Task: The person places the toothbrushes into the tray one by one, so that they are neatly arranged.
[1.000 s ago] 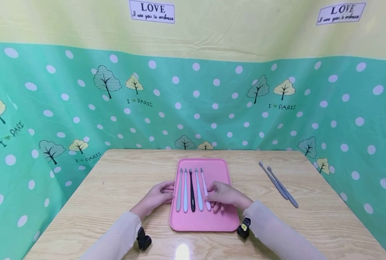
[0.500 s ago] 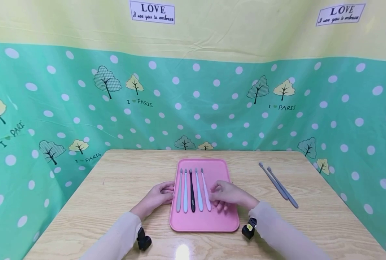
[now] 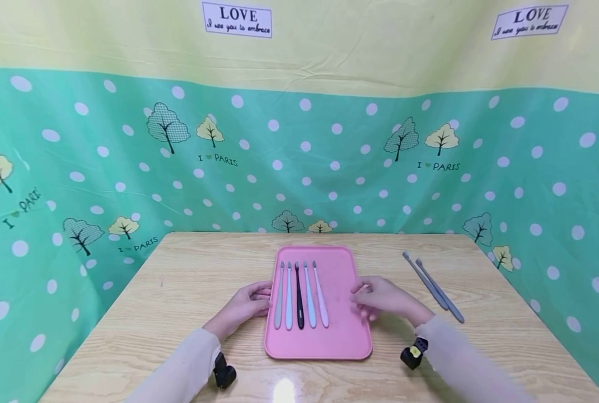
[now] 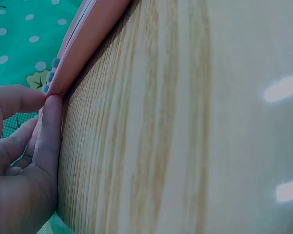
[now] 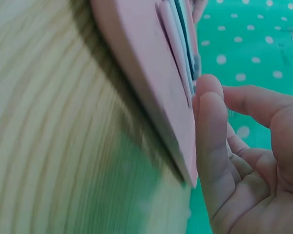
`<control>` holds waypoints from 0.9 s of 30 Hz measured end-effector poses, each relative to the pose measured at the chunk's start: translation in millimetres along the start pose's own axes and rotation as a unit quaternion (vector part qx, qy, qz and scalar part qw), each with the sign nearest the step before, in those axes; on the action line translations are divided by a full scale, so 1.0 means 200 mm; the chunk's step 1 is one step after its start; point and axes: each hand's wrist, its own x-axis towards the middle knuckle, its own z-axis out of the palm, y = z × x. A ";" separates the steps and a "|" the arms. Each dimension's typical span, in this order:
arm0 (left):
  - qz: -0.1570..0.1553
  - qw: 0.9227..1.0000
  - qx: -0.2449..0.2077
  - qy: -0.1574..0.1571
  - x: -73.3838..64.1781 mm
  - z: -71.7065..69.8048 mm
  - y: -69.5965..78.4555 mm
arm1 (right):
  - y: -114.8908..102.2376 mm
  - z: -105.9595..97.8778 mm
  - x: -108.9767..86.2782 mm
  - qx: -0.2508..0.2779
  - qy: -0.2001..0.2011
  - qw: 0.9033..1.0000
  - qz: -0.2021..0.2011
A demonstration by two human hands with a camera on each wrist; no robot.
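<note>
A pink tray point(image 3: 341, 342) lies on the table. Several toothbrushes are side by side on its left half, heads toward the far end: a grey toothbrush point(image 3: 279, 302) at the left, a black toothbrush point(image 3: 299, 302) in the middle, a pink toothbrush point(image 3: 322, 305) at the right and pale blue ones between. My left hand point(image 3: 243, 307) pinches the tray's left rim between thumb and finger, also seen in the left wrist view. Over the tray's right rim is my right hand point(image 3: 382, 296), its fingers loosely bent around nothing; the right wrist view shows thumb and fingertip close together.
Two grey-blue toothbrushes point(image 3: 439, 291) lie close together, slanted, on the wooden table point(image 3: 204, 263) right of the tray. A green dotted curtain point(image 3: 304, 168) hangs behind and at both sides of the table.
My right hand has let go of the pink toothbrush's handle and moved right, to the tray's right edge. The toothbrush stays on the tray. My left hand has not moved.
</note>
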 end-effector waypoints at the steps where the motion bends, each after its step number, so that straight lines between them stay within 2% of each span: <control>1: -0.001 1.000 -0.001 0.001 0.00 0.00 0.00 | 0.01 -0.02 -0.01 0.001 0.003 1.000 0.002; 11: -0.002 1.000 0.002 -0.003 0.01 -0.01 -0.01 | 0.15 -0.23 -0.11 0.013 0.037 0.999 0.015; 17: -0.004 1.000 0.001 -0.003 0.01 -0.01 -0.01 | 0.23 -0.33 -0.19 -0.014 0.086 0.995 0.043; 27: -0.007 1.000 0.006 0.003 0.00 0.00 -0.01 | 0.37 -0.51 -0.29 -0.050 0.136 0.987 0.071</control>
